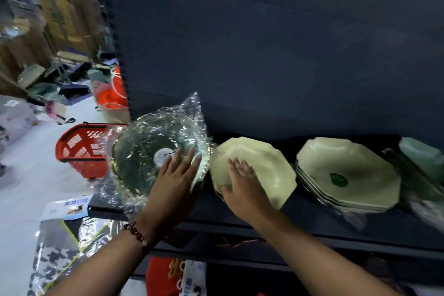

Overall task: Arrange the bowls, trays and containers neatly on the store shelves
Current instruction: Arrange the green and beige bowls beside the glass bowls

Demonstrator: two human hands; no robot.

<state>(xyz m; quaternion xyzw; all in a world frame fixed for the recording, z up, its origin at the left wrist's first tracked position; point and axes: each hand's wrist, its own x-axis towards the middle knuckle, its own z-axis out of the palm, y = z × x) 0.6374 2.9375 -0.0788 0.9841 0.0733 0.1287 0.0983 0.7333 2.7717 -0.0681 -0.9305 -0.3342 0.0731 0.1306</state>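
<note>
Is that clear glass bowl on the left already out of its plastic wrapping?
No, crinkled clear plastic wrap still covers the glass bowl, and the left hand rests flat on it.

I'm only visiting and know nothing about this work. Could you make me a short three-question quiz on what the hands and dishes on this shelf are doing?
1. True or false: the left hand rests on the plastic-wrapped glass dish.
2. What does the right hand lie on? A) the red basket B) the cream dish C) the stack of cream dishes
3. Fill in: the sticker inside the top dish of the stack is ____.

Key: 1 true; 2 B; 3 green.
</note>
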